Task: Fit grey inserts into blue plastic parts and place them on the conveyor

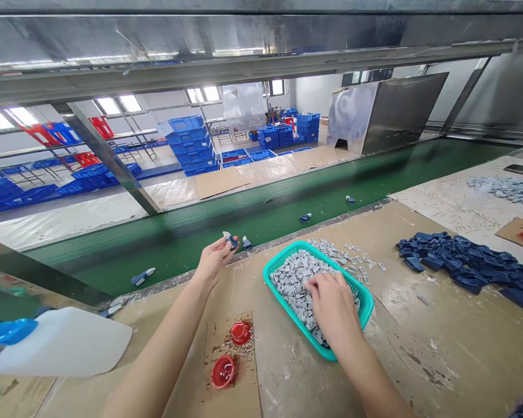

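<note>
My left hand is raised at the near edge of the green conveyor belt, closed on a small navy plastic part with a light grey tip. A similar navy-and-grey part lies on the belt just right of it. My right hand reaches into a turquoise plastic basket with its fingers pinched together. The fingertips touch the heap of small grey plastic pieces; whether a piece is between them is hidden. Loose grey pieces are scattered beside the basket's far right side.
The green belt crosses beyond the table and carries several spaced parts. Two red cups of liquid stand on cardboard. A white jug lies at left, a navy parts pile at right. A metal beam spans overhead.
</note>
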Motion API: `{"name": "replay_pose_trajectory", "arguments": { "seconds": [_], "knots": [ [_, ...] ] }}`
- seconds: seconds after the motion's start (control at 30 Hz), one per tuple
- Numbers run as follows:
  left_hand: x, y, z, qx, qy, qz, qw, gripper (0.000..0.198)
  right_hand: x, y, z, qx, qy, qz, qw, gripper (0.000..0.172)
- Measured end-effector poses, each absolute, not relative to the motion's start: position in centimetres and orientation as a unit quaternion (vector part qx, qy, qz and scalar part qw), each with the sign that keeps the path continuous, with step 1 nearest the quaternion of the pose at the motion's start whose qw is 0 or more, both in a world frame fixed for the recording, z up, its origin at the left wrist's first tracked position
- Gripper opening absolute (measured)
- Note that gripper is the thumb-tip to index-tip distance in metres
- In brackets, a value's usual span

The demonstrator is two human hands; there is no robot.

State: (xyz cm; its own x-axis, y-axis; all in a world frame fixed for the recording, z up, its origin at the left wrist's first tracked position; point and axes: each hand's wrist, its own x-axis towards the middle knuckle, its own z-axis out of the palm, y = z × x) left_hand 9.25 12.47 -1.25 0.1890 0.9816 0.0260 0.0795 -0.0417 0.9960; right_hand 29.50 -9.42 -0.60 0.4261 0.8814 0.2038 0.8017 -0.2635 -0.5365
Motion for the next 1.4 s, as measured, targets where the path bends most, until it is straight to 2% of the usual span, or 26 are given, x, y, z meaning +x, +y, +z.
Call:
{"name": "replay_pose_trajectory", "arguments": {
  "seconds": [0.17, 0.33, 0.63, 0.77, 0.9, 1.07, 1.23, 1.4],
  "knots": [
    [7.7, 12.1, -0.9, 0.549, 0.481, 0.437, 0.525, 0.025, 28.8, -10.0, 0.8, -0.727, -0.493, 0.193, 0.437, 0.015],
    [6.0, 13.6, -2.0, 0.581, 0.553, 0.39, 0.453, 0.022, 26.8, -10.1, 1.0, -0.613, -0.476, 0.348, 0.526, 0.011],
    [7.1, 15.0, -2.5, 0.678, 0.621, 0.333, 0.21, 0.036, 24.3, -10.3, 0.3, -0.557, -0.444, 0.439, 0.548, 0.018],
    [9.3, 14.0, -2.4, 0.694, 0.625, 0.316, 0.165, 0.038, 24.0, -10.1, -0.2, -0.56, -0.46, 0.425, 0.542, 0.016],
    [10.4, 13.4, -2.3, 0.695, 0.628, 0.292, 0.193, 0.035, 23.1, -10.5, -0.5, -0.537, -0.467, 0.448, 0.54, 0.019],
    [9.1, 10.6, -0.5, 0.699, 0.579, 0.329, 0.262, 0.029, 21.1, -11.1, -1.0, -0.523, -0.459, 0.49, 0.525, 0.024],
    [5.9, 1.9, 1.9, 0.69, 0.497, 0.405, 0.336, 0.03, 19.6, -10.5, -2.1, -0.537, -0.454, 0.467, 0.536, 0.026],
    [3.1, -6.6, 2.7, 0.543, 0.491, 0.519, 0.442, 0.034, 19.1, -9.7, -3.7, -0.562, -0.444, 0.462, 0.523, 0.03]
  ]
}}
